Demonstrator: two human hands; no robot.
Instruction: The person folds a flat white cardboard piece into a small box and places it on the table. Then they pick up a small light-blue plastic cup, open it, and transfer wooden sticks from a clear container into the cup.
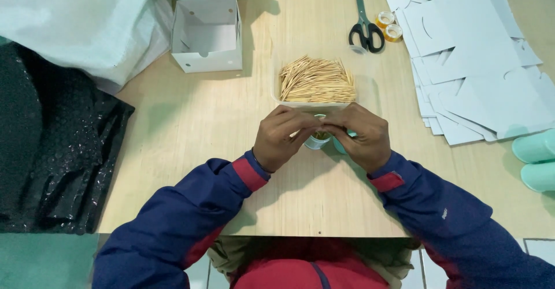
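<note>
My left hand (281, 137) and my right hand (359, 135) meet over a small clear round toothpick holder (317, 140) with a pale teal part, just above the wooden table (191, 121). Both hands grip it, fingers curled round its top. Toothpicks show inside it, between my fingertips. Directly behind my hands stands a clear plastic tub (315, 82) full of loose wooden toothpicks. My sleeves are dark blue with red cuffs.
An open white cardboard box (207, 33) stands at the back left. Black-handled scissors (365, 26) and two tape rolls (389, 26) lie at the back. Flat white box blanks (474, 57) are stacked at right, teal containers (537, 159) at the right edge, black plastic sheet (52, 144) at left.
</note>
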